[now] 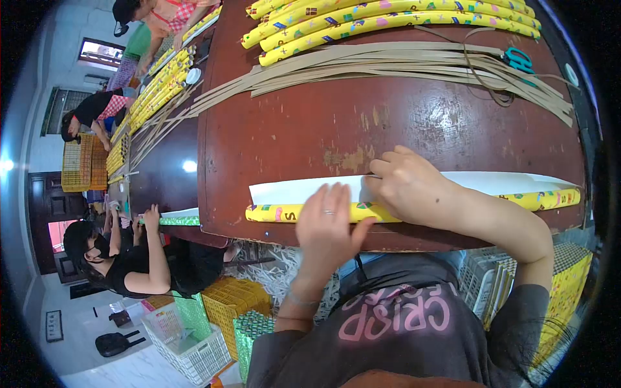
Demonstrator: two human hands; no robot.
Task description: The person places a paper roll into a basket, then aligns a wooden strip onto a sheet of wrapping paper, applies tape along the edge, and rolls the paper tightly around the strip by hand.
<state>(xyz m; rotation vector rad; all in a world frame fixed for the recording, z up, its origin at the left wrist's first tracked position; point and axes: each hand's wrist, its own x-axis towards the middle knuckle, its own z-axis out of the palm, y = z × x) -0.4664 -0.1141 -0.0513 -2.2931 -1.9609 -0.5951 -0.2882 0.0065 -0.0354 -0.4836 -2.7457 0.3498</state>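
Observation:
A roll of yellow patterned wrapping paper (550, 199) lies along the near edge of the table, its white inner side (278, 191) showing as a strip behind the printed part. My left hand (326, 223) rests on the roll left of its middle, fingers stretched out over the white strip and thumb apart. Just to its right, my right hand (407, 184) is closed in a pinch over the paper. A small dark bit shows at its fingertips, too little to name.
Finished yellow rolls (401, 22) lie at the table's far side. In front of them are long brown paper strips (362, 61) and teal-handled scissors (517, 59). A person (136, 258) at the left handles green paper (181, 220). Baskets (236, 304) and shredded paper (268, 275) are below.

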